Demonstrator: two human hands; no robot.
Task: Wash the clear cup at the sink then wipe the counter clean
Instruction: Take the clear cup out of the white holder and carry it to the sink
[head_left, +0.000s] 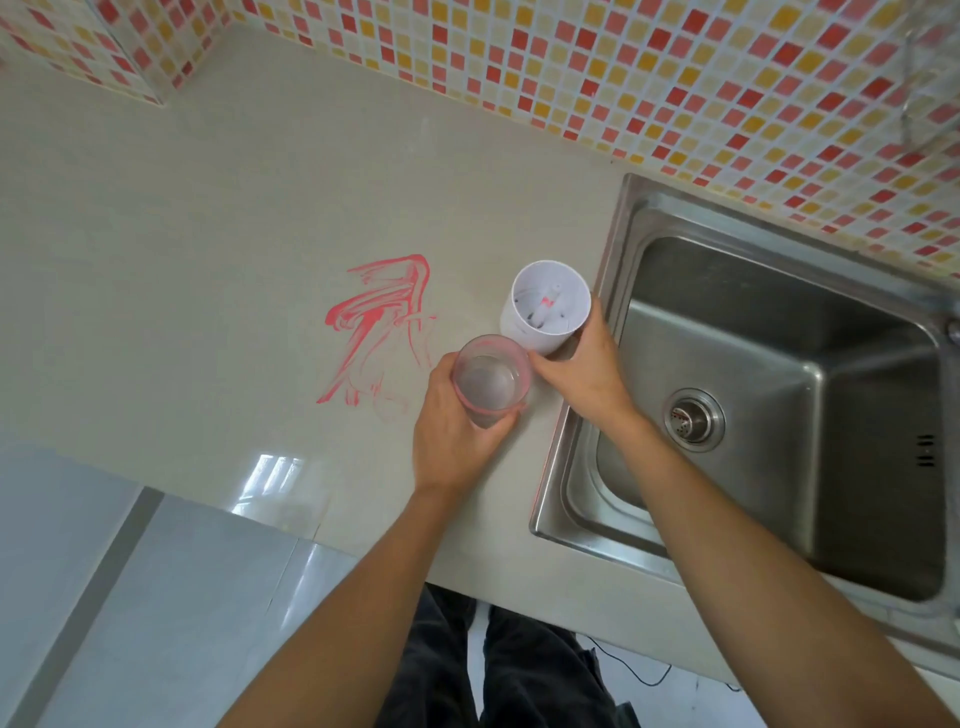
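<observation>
The clear cup (491, 382), tinged pink at its rim and base, stands on the beige counter (208, 260) just left of the sink. My left hand (454, 431) is wrapped around its near side. My right hand (582, 371) reaches between the clear cup and a white cup (545, 306), its fingers at the clear cup's rim and its thumb against the white cup's base; whether it grips either is unclear. A red smear (379, 325) streaks the counter left of the cups.
The steel sink (779, 395) with its drain (693, 421) lies to the right. The white cup holds a crumpled stained tissue. Mosaic tiled wall (675, 88) runs behind the counter. The counter's front edge is near my legs.
</observation>
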